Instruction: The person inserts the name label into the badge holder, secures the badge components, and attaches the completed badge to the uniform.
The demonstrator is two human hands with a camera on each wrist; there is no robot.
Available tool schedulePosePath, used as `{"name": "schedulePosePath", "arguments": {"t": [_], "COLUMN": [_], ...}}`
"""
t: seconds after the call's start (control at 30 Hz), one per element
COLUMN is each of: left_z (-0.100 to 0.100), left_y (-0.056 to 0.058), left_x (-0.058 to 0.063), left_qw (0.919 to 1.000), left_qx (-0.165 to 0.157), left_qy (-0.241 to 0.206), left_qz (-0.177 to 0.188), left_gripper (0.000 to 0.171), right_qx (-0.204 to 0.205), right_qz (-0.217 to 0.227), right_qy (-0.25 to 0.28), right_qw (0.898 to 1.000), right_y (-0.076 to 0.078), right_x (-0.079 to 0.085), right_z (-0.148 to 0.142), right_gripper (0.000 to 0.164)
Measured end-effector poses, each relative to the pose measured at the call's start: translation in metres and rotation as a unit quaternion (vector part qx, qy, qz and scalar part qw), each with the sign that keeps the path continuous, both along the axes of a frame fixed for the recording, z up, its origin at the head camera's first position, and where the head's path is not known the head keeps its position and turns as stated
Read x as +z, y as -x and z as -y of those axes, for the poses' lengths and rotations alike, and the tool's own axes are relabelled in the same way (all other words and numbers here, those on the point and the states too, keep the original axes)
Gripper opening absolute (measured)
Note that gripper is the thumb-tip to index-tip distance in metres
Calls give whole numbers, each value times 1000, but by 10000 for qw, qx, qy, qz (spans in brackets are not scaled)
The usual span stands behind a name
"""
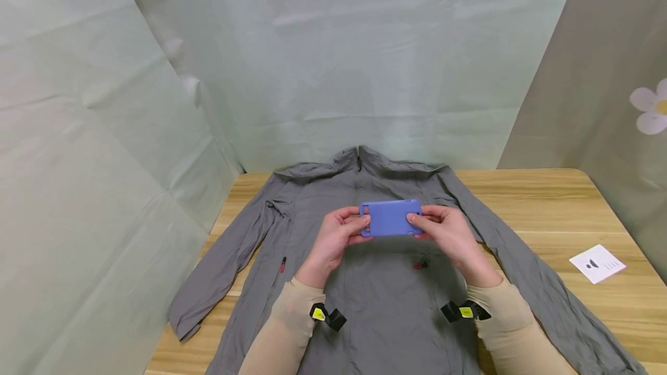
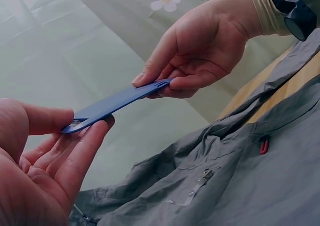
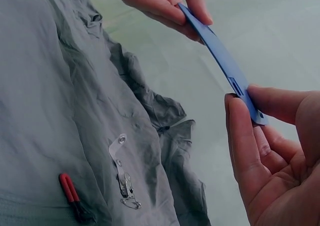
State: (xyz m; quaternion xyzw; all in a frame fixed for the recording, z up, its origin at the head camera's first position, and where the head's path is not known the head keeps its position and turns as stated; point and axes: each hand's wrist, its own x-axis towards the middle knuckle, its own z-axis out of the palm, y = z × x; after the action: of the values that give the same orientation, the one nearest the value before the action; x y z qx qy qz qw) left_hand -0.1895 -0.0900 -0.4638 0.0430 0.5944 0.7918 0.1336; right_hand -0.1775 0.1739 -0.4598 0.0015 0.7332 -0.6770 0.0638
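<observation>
A blue plastic card holder with small slots is held level above the grey jacket. My left hand pinches its left end, thumb on top and fingers below. At the other end, my right hand grips it the same way. In the left wrist view the holder appears edge-on as a thin, slightly curved plate between both hands. A clear strap with a metal clip lies on the jacket, visible in both wrist views; in the head view it does not show.
The jacket is spread front up across the wooden table, sleeves out to both sides. Red zipper pulls show on its front. A white printed card lies at the right. Pale cloth walls stand behind and beside the table.
</observation>
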Motion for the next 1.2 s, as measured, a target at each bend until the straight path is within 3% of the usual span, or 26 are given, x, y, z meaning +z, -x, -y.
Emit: {"name": "schedulePosePath", "arguments": {"t": [0.5, 0.8, 1.2], "left_z": [2, 3, 22], "left_y": [3, 2, 0], "left_x": [-3, -2, -2], "left_qw": [9999, 10000, 9999], "left_qx": [-127, -60, 74], "left_qy": [29, -75, 33], "left_qz": [-37, 18, -125], "left_gripper": [38, 30, 27], "right_qx": [96, -51, -212], "right_qz": [115, -136, 1], "right_qy": [-76, 14, 124], "right_qw": [9999, 9999, 9997], "right_y": [-3, -5, -11], "right_x": [2, 8, 11], "right_z": [-21, -33, -45], "right_gripper": [53, 53, 60]}}
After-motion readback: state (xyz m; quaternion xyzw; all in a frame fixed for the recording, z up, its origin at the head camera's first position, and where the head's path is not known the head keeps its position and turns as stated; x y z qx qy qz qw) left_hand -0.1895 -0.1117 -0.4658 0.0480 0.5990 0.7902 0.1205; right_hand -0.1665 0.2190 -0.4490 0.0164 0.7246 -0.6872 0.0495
